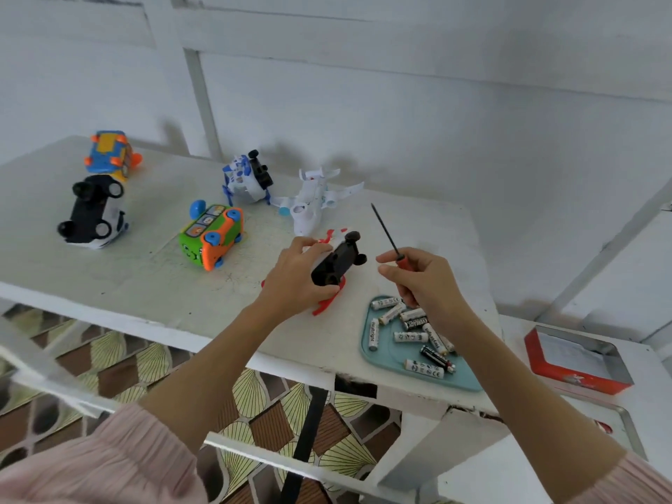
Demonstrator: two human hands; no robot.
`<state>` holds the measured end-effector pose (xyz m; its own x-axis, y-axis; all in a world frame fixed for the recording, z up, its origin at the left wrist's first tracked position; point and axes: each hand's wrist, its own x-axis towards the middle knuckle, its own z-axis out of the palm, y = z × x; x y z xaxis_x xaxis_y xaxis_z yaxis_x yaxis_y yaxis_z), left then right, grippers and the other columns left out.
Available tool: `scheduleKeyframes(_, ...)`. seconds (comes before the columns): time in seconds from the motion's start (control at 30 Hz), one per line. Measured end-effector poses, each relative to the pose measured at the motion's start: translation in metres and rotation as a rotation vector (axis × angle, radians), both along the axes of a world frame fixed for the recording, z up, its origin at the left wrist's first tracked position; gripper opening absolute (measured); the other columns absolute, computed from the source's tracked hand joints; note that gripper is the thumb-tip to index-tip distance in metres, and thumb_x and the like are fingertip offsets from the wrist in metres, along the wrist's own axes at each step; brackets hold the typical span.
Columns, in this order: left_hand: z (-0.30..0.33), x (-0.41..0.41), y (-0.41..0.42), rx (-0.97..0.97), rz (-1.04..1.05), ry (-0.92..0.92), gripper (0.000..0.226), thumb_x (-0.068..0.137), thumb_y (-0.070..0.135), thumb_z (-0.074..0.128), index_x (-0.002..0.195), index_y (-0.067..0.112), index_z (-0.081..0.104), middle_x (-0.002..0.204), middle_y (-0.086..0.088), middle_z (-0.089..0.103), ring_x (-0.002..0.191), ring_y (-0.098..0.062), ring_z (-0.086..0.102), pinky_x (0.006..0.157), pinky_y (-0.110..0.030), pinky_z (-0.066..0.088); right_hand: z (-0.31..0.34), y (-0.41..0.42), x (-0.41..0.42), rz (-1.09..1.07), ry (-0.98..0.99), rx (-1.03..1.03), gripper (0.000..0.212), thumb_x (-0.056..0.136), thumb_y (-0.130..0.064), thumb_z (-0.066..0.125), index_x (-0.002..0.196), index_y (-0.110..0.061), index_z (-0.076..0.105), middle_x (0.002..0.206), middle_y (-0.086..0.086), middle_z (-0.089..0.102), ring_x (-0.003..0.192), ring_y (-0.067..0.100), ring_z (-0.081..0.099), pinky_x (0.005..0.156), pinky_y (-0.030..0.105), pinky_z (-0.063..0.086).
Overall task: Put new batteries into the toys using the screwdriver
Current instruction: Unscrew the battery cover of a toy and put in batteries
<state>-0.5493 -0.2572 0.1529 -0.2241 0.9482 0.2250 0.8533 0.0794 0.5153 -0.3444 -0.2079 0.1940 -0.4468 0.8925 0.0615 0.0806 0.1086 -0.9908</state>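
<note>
My left hand (296, 276) grips a red-and-white toy plane (336, 265) turned belly up, its black underside with small wheels facing me. My right hand (418, 281) holds a red-handled screwdriver (387, 232) with its dark shaft pointing up and away, clear of the toy. Below my right hand a teal tray (378, 354) carries several loose batteries (411, 336).
On the white table (145, 285) lie other toys: a green-orange bus (212, 236), a black-and-white car (92, 216), a blue-orange car (109, 152), a blue-white toy (247, 178) and a white plane (314, 201). A red tin (578, 360) sits at the right.
</note>
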Motion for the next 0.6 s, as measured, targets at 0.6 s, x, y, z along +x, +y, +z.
scheduleKeyframes(0.6,-0.005,-0.06,-0.012,-0.017,0.148,-0.608,0.05,0.074,0.014,0.079,0.115,0.027,0.053,0.118,-0.001,0.055,0.107,-0.021,0.056,0.091,-0.037,0.053,-0.002,0.036,-0.046,0.212,-0.141,0.022,0.008,0.082,0.0,0.064,0.088,-0.004,0.069,0.041,-0.004,0.05,0.034,0.005,0.038,0.034,0.016,0.027)
